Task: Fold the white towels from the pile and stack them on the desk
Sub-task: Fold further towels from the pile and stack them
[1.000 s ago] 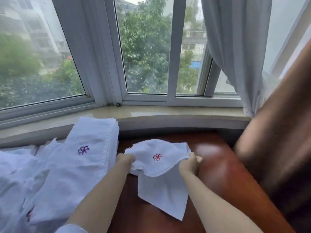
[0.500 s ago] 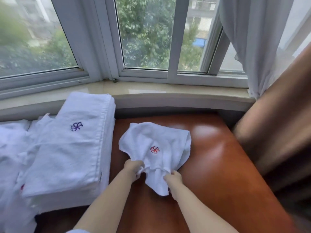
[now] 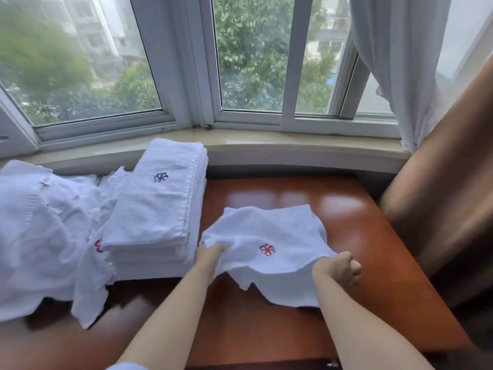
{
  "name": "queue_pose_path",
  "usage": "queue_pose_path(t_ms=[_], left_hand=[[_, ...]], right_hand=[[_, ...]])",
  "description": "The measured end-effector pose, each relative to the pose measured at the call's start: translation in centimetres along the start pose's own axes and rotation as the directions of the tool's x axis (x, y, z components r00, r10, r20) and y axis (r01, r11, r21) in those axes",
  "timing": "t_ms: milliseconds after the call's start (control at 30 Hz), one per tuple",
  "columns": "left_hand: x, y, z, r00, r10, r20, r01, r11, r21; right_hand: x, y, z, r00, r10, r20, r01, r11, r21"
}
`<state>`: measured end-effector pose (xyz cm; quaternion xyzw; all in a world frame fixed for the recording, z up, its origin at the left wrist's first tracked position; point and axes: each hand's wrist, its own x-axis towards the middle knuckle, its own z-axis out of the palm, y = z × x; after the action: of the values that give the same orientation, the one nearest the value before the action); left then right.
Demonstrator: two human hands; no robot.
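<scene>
The small towel (image 3: 266, 236) and folded stack (image 3: 160, 206) are nubby white terry cloth; the desk (image 3: 306, 193) is glossy reddish-brown wood.

Small white towel (image 3: 266, 236) half-folded on desk (image 3: 360, 236); folded stack (image 3: 160, 209) left, pile (image 3: 40, 236) beyond.

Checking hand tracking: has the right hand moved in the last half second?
Yes. The right hand, gripping the small towel, has moved right, away from the folded stack and left hand.

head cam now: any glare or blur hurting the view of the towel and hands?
Head view: window glare streaks the glossy desk beyond the small towel; towel, left hand and right hand are fairly sharp; trees at upper left are smeared; the window frame bows from wide-angle distortion; the brown chair at right is blurred.
</scene>
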<state>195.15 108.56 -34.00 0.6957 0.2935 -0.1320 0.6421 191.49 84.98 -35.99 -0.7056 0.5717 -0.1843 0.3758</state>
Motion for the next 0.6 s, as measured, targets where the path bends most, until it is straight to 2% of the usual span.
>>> queue_pose_path(t_ms=[167,267,367,433,500,600], left_hand=[[0.3,-2.8,-1.6,0.98,-0.184,-0.078,0.187,0.981,0.044],[0.2,-3.8,-1.4,0.952,-0.305,0.014,0.304,0.952,0.012],[0.8,-4.7,-0.3,0.947,-0.313,0.071,0.315,0.949,-0.008],[1.1,-4.9,0.3,0.941,-0.311,0.13,0.322,0.944,-0.071],[1.1,-4.9,1.0,0.917,-0.306,0.257,0.359,0.913,-0.193],[1.0,-4.8,1.5,0.869,-0.299,0.394,0.435,0.843,-0.318]], right_hand=[[-1.8,2.4,-0.2,0.987,-0.073,0.14,0.068,0.997,0.036],[-1.6,4.0,0.5,0.972,-0.05,0.228,0.052,0.999,-0.003],[-1.0,5.3,0.8,0.937,0.033,0.348,-0.032,0.999,-0.007],[-1.1,6.2,0.9,0.885,-0.089,0.457,0.088,0.996,0.023],[-1.3,6.5,1.0,0.847,-0.189,0.497,0.169,0.982,0.086],[-2.0,6.2,1.1,0.853,-0.139,0.503,0.05,0.981,0.186]])
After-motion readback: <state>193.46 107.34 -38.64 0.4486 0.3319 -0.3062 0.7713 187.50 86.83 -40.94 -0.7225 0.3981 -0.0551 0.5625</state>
